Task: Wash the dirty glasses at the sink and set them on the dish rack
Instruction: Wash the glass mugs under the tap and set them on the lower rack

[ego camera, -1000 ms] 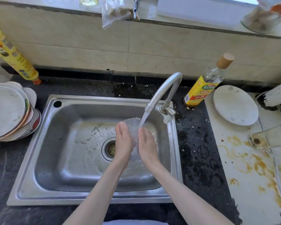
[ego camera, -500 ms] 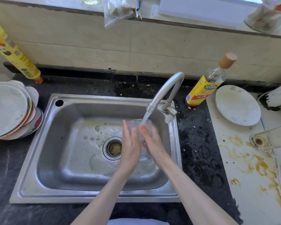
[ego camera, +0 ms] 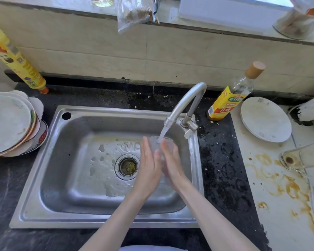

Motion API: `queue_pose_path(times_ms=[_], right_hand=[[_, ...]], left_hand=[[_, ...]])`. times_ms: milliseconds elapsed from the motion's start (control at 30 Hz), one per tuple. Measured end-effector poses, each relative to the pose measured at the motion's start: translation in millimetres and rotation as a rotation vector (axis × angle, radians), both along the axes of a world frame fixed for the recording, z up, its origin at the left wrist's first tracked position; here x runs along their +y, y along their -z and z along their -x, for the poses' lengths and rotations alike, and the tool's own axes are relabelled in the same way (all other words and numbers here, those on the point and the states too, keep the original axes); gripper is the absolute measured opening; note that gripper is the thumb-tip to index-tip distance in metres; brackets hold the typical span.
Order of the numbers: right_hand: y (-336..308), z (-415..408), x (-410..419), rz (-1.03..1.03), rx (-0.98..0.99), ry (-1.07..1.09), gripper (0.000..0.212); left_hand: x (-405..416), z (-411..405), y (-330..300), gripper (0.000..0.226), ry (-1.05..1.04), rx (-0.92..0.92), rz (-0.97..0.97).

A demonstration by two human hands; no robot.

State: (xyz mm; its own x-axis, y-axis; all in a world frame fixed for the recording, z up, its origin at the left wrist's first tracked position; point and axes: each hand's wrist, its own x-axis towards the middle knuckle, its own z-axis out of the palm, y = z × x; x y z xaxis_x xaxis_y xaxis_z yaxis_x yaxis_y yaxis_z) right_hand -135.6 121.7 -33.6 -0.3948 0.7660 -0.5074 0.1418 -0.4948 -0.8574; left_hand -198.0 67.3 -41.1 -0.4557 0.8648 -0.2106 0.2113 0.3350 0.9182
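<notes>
Over the right half of the sink (ego camera: 49,178), just right of centre in the frame, the two hands press a clear glass (ego camera: 157,145) between them. Left hand (ego camera: 150,167) lies flat against the glass's left side, fingers straight and together, pointing up the frame. Right hand (ego camera: 171,163) lies against its right side in the same way, fingers extended. The glass shows only as a pale, blurred shape between the fingertips, so its tilt cannot be told. Water (ego camera: 162,133) from the curved metal faucet (ego camera: 185,104) falls onto the glass at the fingertips. Left of the hands sits the round drain strainer (ego camera: 128,166), with greenish scraps in it, and the basin floor around it is wet. On the dark tabletop (ego camera: 221,169) above and right of the faucet stands a yellow-labelled bottle (ego camera: 230,98) with a tan cap. Further right lies a white plate (ego camera: 266,119) on a pale, brown-stained surface, and below it, at the right edge, a dirty glass (ego camera: 301,156) lies on its side. At the left edge is a stack of plates (ego camera: 11,124), with a yellow bottle (ego camera: 16,58) above it.
</notes>
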Motion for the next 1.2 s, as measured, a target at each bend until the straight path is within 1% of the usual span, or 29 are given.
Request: queue_pose_path(times_ms=[67,100,133,200,267,300,333,367,400,433,467,500,567,600,667,733,767,833,867,900,933,1000,1033,1100,1133,1167,1200], right_hand=[[4.8,-8.1,1.8,0.027,0.042,0.012,0.061],[4.9,-9.6,1.5,0.057,0.064,0.001,0.048],[3.6,-11.2,1.8,0.091,0.089,-0.016,0.044],[5.2,-12.7,3.8,0.141,0.098,-0.036,0.05],[3.0,-12.3,5.3,0.142,0.073,-0.053,0.057],[-0.4,-10.9,6.4,0.124,0.069,-0.069,0.058],[-5.4,-9.3,6.7,0.091,0.044,-0.072,0.056],[-8.6,-6.5,7.7,0.054,0.0,-0.068,0.051],[-10.6,-4.4,7.8,0.013,-0.047,-0.073,0.046],[-13.0,-0.5,6.0,-0.031,-0.096,-0.059,0.045],[-13.9,2.4,3.3,-0.097,-0.147,-0.041,0.05],[-12.5,3.4,0.2,-0.139,-0.164,-0.024,0.061],[-9.8,2.5,-5.4,-0.138,-0.174,0.01,0.092],[-10.0,0.9,-7.4,-0.113,-0.176,0.026,0.099],[-7.0,-4.9,-7.2,-0.062,-0.178,0.081,0.101],[-3.1,-11.8,-3.2,-0.015,-0.141,0.143,0.091],[-0.9,-13.0,-0.3,0.014,-0.091,0.174,0.08],[0.7,-13.5,3.8,0.051,0.016,0.254,0.054],[2.0,-12.7,6.4,0.062,0.039,0.282,0.042],[2.3,-11.4,8.7,0.057,0.051,0.298,0.035],[2.3,-9.5,10.1,0.049,0.056,0.307,0.031],[3.0,-9.0,10.9,0.05,0.051,0.324,0.027],[2.9,-10.1,11.8,0.05,0.038,0.303,0.034],[4.8,-12.2,15.0,0.061,-0.008,0.191,0.072],[4.7,-12.6,13.9,0.072,-0.047,0.132,0.087],[7.0,-12.6,12.6,0.079,-0.068,0.092,0.095],[12.1,-12.8,11.8,0.084,-0.077,0.059,0.097]], left_hand=[[-2.8,-0.1,6.4,0.058,0.109,0.128,-0.045],[-2.4,0.3,6.9,0.057,0.155,0.163,-0.083],[-1.8,1.2,4.2,0.055,0.179,0.161,-0.112],[4.2,6.7,2.0,0.048,0.144,0.058,-0.127],[13.4,16.3,-0.9,0.053,0.024,-0.094,-0.059],[16.9,20.4,-2.7,0.056,-0.016,-0.135,-0.022],[18.3,22.2,-4.3,0.052,-0.034,-0.126,-0.005],[19.2,22.9,-5.3,0.044,-0.047,-0.071,0.005],[19.1,23.0,-7.4,0.037,-0.054,0.013,0.029],[18.9,23.1,-7.7,0.036,-0.049,0.102,0.054],[18.6,22.8,-9.8,0.037,-0.049,0.153,0.063],[19.1,22.8,-10.6,0.037,-0.071,0.168,0.044],[18.9,23.1,-11.8,0.043,-0.108,0.172,0.001],[19.7,23.1,-11.0,0.043,-0.101,0.179,0.011],[24.7,24.0,-7.0,0.036,-0.034,0.214,0.075],[32.1,26.1,-4.9,0.03,-0.001,0.212,0.148],[36.1,27.5,-3.7,0.027,-0.026,0.162,0.159],[41.0,27.7,-2.1,0.029,-0.13,-0.033,0.1],[41.4,24.6,-2.9,0.03,-0.187,-0.124,0.064],[39.9,19.1,-6.4,0.028,-0.221,-0.178,0.043],[37.0,12.8,-8.3,0.026,-0.228,-0.195,0.039],[29.9,0.2,-8.0,0.029,-0.212,-0.162,0.048],[26.1,-3.6,-6.6,0.028,-0.21,-0.144,0.05],[22.6,-3.1,-5.0,0.017,-0.226,-0.138,0.042],[21.5,-0.7,-6.8,0.012,-0.231,-0.168,0.045],[21.3,2.3,-9.4,0.012,-0.225,-0.205,0.047],[21.0,5.8,-10.7,0.014,-0.216,-0.218,0.049]])
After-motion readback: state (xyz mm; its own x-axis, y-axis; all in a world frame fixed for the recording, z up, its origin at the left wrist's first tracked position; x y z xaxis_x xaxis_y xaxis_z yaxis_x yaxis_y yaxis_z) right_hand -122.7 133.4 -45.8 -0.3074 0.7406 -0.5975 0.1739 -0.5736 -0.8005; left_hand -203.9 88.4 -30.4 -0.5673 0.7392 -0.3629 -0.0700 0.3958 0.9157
